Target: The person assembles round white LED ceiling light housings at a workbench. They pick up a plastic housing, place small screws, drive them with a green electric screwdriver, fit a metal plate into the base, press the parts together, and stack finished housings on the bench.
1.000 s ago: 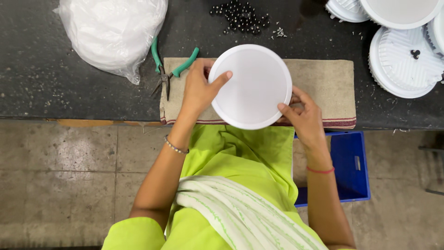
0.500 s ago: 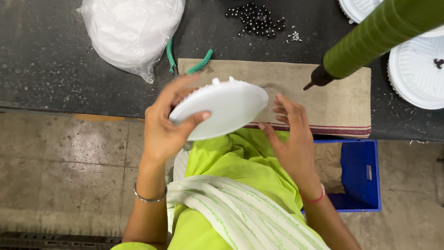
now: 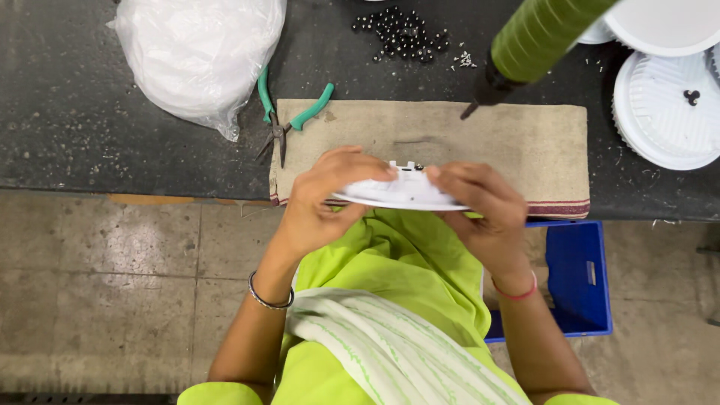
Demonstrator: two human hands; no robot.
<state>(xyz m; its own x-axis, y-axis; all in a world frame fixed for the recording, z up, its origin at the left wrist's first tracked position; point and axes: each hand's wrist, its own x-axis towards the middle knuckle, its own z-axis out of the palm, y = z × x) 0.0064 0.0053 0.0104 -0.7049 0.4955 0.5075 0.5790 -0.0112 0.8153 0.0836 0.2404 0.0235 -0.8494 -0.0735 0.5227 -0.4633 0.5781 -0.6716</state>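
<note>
The dark workbench (image 3: 90, 142) carries everything in use, and the beige cloth mat (image 3: 517, 150) at its near edge serves as the reference point for all positions below.

To the far left of the mat lies a clear plastic bag (image 3: 196, 56) filled with white parts. To the right of the mat, white round housings (image 3: 664, 112) are laid out. A green-sleeved arm (image 3: 540, 34) of another person is held over the mat's far right corner, with a dark tool tip (image 3: 480, 97) pointed down at the cloth. Below the mat's right end, under the bench, a blue crate (image 3: 581, 277) is seen. Green-handled pliers (image 3: 289, 120) lie across the mat's left far corner. Small black beads (image 3: 401, 34) are scattered beyond the mat's far edge.

A white round disc (image 3: 401, 193) is held edge-on over the mat's near edge. It is gripped on one side by the left hand (image 3: 322, 199) and on the other by the right hand (image 3: 484, 206), fingers closed around its rim.

The step in hand is judged to be inspection or reorientation of the disc. The next move calls for a steady two-handed grip while the disc is turned, so that the small tabs on its upper rim are not strained.
</note>
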